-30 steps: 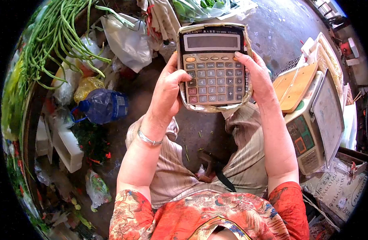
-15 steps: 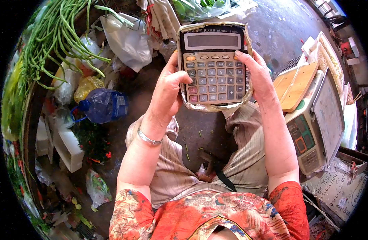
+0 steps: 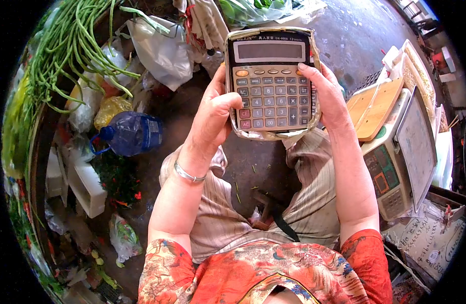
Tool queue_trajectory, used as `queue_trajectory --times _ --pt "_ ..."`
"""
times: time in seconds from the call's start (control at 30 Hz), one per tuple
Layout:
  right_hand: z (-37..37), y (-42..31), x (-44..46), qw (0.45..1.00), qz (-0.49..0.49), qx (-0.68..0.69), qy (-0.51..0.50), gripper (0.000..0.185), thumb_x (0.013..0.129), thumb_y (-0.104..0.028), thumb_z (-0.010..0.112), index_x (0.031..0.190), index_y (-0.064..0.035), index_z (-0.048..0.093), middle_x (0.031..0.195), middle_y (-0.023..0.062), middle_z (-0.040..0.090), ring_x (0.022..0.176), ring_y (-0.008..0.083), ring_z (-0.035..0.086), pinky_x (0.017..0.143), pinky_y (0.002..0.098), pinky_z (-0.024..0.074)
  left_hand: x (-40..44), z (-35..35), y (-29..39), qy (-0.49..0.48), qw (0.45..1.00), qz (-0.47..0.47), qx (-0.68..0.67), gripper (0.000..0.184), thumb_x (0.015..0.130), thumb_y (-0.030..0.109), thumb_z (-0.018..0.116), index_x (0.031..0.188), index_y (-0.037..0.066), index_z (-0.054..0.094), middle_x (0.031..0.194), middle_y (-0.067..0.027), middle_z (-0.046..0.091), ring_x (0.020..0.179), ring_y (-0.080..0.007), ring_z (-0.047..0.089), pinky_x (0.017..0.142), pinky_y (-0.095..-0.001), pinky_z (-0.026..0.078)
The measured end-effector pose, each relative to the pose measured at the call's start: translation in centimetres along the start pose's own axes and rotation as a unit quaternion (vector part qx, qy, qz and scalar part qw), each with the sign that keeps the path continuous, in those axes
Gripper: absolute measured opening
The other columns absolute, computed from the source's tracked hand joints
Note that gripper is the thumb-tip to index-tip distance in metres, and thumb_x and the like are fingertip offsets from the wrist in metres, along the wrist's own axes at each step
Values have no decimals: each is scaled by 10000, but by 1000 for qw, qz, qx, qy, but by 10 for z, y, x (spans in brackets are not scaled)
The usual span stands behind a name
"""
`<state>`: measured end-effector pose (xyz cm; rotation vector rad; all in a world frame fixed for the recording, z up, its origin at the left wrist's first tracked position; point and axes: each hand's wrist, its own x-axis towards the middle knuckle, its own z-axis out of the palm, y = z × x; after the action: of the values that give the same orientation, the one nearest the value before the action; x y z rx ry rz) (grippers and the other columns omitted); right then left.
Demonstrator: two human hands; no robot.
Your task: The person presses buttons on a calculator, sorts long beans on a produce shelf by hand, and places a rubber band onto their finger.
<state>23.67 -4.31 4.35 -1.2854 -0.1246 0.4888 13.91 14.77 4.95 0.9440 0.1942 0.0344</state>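
Note:
A large desk calculator with a dark display and tape-wrapped edges is held up between both hands, above the knees. My left hand grips its left side, with the thumb bent over the left column of keys. Around the right side wraps my right hand, its thumb lying near the round orange button at the upper right. The fingers behind the calculator are hidden. No digits can be made out on the display.
Green long beans hang at the upper left, above a blue plastic bottle and a white bag. At the right stands a weighing scale, with a wooden board beside it. Bagged greens lie at the top.
My left thumb has bent a little more at the left edge of the keys. The calculator and my right hand stay nearly where they were.

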Motion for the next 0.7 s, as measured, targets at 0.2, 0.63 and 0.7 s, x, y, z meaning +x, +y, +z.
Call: queue_trajectory --times 0.2,0.63,0.7 --pt "1 -2 -1 1000 3 1 -1 356 879 -214 599 1177 -24 559 1015 58 638 864 117 601 784 262 490 1 0 -1 3 1000 17 22 743 611 -53 458 1349 13 406 1222 -124 556 1074 -227 588 917 -326 499" --pt "0 -1 -1 1000 4 1 -6 364 876 -213 608 1183 -26 555 1025 62 637 879 120 600 791 266 492 1 0 -2 4 1000 10 20 724 632 -45 484 1348 31 410 1208 -115 563 1055 -220 593 891 -327 505" --pt "0 -2 -1 1000 7 -2 -4 363 874 -215 611 1181 -28 557 1023 63 638 878 121 601 792 269 493 1 0 0 -5 1000 -6 15 734 659 -72 450 1379 33 358 1222 -108 538 1082 -208 569 935 -328 483"
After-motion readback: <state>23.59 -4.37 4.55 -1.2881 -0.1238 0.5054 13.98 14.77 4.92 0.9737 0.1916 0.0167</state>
